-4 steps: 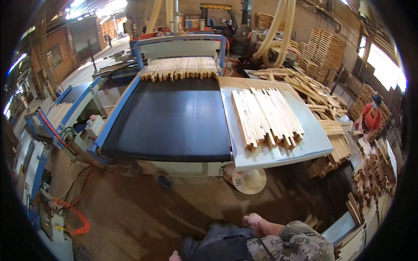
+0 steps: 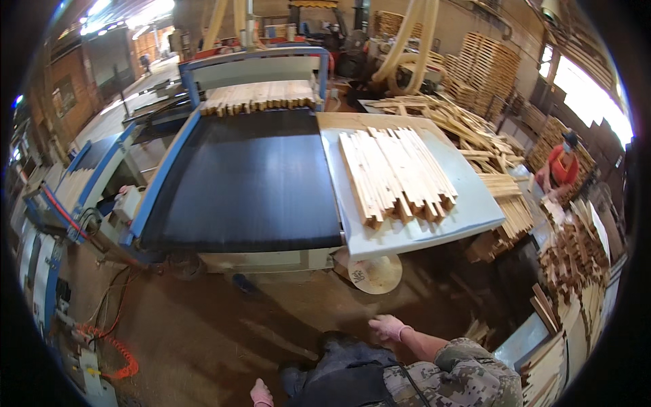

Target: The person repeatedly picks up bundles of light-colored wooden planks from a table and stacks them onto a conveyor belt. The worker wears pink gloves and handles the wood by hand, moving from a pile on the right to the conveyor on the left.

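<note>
Far left there's a blue-framed side conveyor [image 2: 95, 169] with more pale slats on it, lying alongside each other, probably so they don't tip. Next is the big black belt [image 2: 241, 183], and at its far edge, under the blue frame, sits a row of boards [image 2: 258, 97] packed edge to edge. My guess is they steady one another that way.

Below the belt's near edge is the person's left grip [image 2: 262, 392], pinkish, low by the left leg and well apart from any wood. Too little shows to tell if it's clenched. Under the table, near its front left corner, there's a pale round thing [image 2: 383, 277], maybe a hat or lid. The right grip [image 2: 388, 328] hangs below that in front of the body, fingers loose, nothing in it that I can see.

The wood strips [image 2: 400, 176] lie on the table [image 2: 478, 211], lengthwise from the far edge toward the near one, ends staggered but short of that edge. Lying flat like that, they look well supported. Off the table's right edge are messy loose sticks [image 2: 451, 125], then a co-worker [image 2: 561, 169] in red.
</note>
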A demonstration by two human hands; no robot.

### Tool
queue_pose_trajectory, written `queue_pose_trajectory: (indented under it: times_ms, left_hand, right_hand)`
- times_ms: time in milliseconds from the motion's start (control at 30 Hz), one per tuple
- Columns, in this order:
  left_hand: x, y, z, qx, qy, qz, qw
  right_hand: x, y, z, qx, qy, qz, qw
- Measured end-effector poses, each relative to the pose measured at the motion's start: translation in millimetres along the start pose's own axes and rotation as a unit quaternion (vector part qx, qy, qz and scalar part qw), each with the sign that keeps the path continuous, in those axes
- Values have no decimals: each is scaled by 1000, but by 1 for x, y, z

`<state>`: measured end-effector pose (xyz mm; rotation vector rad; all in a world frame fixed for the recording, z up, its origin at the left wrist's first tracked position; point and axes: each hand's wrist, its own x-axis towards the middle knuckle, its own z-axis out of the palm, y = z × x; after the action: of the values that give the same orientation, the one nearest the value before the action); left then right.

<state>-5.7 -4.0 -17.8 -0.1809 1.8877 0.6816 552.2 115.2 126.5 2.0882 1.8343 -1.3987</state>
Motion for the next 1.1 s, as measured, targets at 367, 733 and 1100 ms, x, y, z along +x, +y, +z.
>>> queue_pose_trajectory:
  times_ms: [367, 733, 1100]
  left_hand:
    - [-244, 215, 198, -51, -412, 330, 848]
    - [-391, 312, 415, 21, -451, 433, 780]
    - [-415, 340, 586, 318, -244, 675, 620]
  right_hand:
    - [-63, -114, -279, 416, 109, -183, 884]
    - [69, 76, -543, 154, 574, -17, 804]
    - [145, 172, -618, 116, 459, 168, 865]
